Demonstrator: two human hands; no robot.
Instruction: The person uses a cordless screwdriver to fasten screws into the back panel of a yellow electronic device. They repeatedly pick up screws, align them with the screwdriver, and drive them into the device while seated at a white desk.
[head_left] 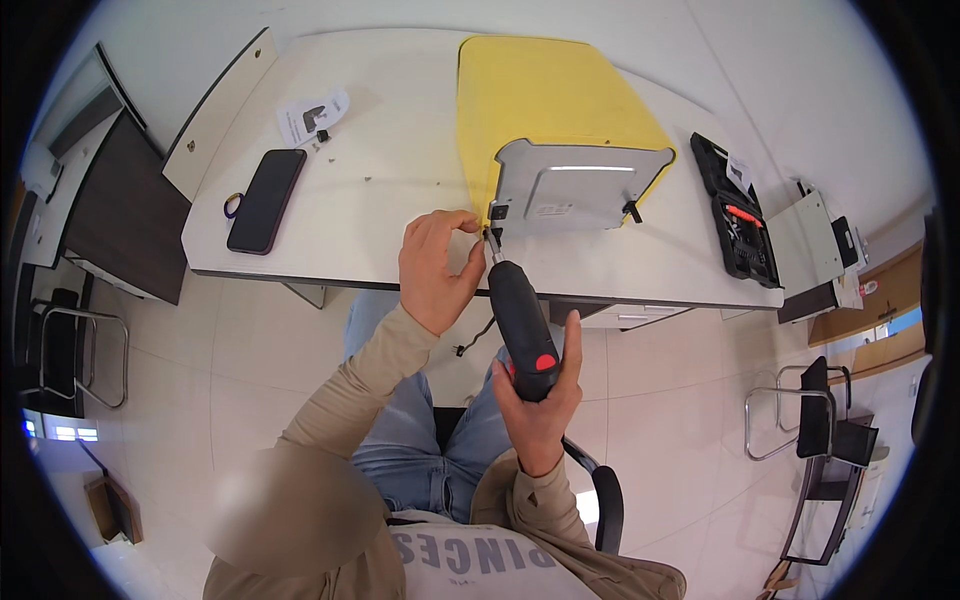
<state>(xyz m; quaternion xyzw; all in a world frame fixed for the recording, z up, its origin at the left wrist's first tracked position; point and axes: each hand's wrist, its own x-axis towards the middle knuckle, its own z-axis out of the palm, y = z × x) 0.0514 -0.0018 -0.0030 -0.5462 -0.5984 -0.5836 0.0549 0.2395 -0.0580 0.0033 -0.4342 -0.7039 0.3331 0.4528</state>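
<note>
A yellow bin-like case [560, 95] lies on its side on the white table, its grey base panel [580, 187] turned toward me. One black foot piece [632, 211] sticks out at the panel's right corner. In my right hand [540, 405] is a black cordless screwdriver [520, 320] with a red button, its bit pointing at the panel's lower left corner. Beside that bit, my left hand [438, 270] has thumb and forefinger closed at a small black part [494, 235] on the corner. My fingertips partly hide what they hold there.
To the left lie a dark phone [266, 201], a roll of tape [232, 206], a printed leaflet [312, 115] and several small screws [367, 179]. An open black tool case [738, 215] rests at the table's right end. A cable with a plug [462, 350] hangs below the front edge.
</note>
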